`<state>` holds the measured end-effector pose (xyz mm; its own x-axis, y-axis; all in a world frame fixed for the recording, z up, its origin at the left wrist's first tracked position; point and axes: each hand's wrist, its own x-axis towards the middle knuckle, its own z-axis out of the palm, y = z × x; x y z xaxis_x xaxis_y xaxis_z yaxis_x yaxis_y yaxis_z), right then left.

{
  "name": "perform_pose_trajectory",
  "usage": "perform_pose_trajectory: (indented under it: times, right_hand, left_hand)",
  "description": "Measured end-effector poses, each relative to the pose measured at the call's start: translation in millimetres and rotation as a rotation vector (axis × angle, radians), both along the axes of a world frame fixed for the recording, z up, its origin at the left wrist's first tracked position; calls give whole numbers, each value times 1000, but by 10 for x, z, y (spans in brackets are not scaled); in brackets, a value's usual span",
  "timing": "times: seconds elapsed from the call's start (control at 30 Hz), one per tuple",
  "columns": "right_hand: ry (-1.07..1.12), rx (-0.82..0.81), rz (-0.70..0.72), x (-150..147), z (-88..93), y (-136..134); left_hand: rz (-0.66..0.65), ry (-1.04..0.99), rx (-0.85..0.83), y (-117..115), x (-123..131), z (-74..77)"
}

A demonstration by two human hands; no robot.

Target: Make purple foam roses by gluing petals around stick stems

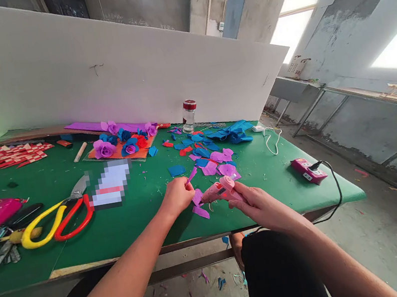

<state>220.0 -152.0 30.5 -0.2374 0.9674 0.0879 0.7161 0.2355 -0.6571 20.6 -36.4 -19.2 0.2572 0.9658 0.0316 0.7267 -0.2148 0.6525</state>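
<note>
My left hand (176, 195) is closed in a pinch on a narrow purple crepe paper piece (192, 174) that sticks up past its fingertips. My right hand (256, 200) is wrapped around a pink hot glue gun (215, 193), its nozzle pointing left towards my left hand. Just below the nozzle end, loose purple petals (201, 212) lie by the table's near edge. More purple petals (209, 168) and blue paper pieces (201, 151) are scattered beyond both hands. Finished paper roses (105, 149) in purple, blue and red sit on an orange sheet at the back left.
Red-and-yellow-handled scissors (68, 216) lie on the green table (133, 235) at left, beside a blurred-out rectangle (110, 184). A red-lidded glass jar (189, 117) stands near the white board (140, 72). At right is a magenta power strip (309, 171) with a black cable (338, 191).
</note>
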Motion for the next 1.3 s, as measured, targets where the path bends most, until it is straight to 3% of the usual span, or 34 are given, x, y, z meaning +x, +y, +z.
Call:
perform_pose_trajectory:
  times: [1.3]
  right_hand:
    - [-57, 12, 15, 2, -12, 8]
  left_hand:
    - [4, 5, -6, -4, -3, 8]
